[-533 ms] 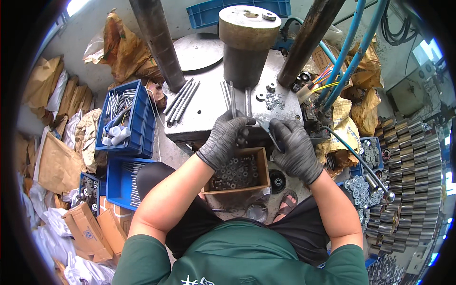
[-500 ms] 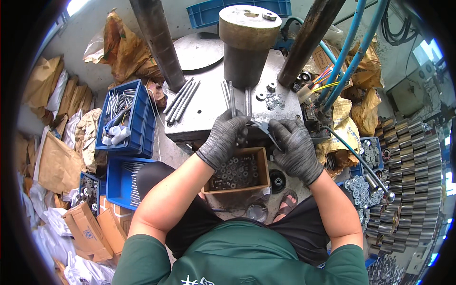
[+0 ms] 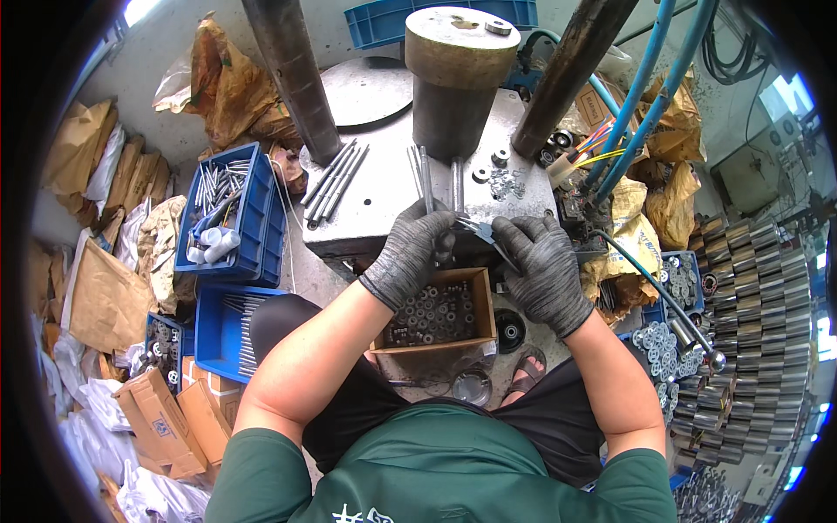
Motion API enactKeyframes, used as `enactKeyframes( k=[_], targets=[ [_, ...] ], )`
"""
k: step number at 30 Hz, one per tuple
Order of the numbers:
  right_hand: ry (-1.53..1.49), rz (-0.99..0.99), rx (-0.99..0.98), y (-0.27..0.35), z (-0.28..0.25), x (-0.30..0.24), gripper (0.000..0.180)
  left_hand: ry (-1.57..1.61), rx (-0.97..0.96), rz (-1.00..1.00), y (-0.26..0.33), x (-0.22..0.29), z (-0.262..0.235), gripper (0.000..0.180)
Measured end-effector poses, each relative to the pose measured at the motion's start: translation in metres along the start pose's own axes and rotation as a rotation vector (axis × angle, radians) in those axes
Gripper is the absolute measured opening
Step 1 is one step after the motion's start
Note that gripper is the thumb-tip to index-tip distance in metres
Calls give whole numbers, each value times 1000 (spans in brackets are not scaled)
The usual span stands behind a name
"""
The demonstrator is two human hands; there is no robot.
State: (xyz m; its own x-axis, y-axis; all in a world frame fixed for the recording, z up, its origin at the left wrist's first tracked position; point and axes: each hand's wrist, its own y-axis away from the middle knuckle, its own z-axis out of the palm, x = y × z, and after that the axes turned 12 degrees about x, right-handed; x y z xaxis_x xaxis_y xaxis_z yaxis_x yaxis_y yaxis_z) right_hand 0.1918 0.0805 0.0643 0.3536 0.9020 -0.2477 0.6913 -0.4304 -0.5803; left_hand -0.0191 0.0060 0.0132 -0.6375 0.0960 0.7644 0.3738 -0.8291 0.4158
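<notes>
My left hand (image 3: pixel 414 244), in a grey work glove, is closed at the front edge of the metal press table (image 3: pixel 375 205). A metal rod (image 3: pixel 459 185) meets its thumb and forefinger, though the glove hides much of the grip. My right hand (image 3: pixel 545 270), gloved alike, is closed round a pair of pliers (image 3: pixel 478 228). The plier jaws point left and reach the near end of the rod, beside my left fingertips. Any small part between the jaws is too small to make out. More rods (image 3: pixel 336 181) lie on the table to the left.
Below my hands stands a cardboard box (image 3: pixel 436 347) of small metal rings. A thick steel cylinder (image 3: pixel 453 105) rises behind, between two dark columns. Blue crates (image 3: pixel 270 218) stand left; blue hoses (image 3: pixel 649 96) and stacked metal tubes (image 3: pixel 750 322) are on the right.
The pliers have turned slightly in my right hand, and their jaws show more plainly beside the rod. Both hands stay in nearly the same place.
</notes>
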Motion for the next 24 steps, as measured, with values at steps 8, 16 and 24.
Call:
enactKeyframes(
  k=[8,16,24],
  targets=[
    [-266,309,55,7,-4,17,45,-300,-69,267,16,8,5,28],
    [-527,670,81,7,-20,30,44,-459,-65,449,7,-2,-8,30],
    [-378,601,-36,11,-37,50,44,-579,-53,535,16,7,1,30]
  ],
)
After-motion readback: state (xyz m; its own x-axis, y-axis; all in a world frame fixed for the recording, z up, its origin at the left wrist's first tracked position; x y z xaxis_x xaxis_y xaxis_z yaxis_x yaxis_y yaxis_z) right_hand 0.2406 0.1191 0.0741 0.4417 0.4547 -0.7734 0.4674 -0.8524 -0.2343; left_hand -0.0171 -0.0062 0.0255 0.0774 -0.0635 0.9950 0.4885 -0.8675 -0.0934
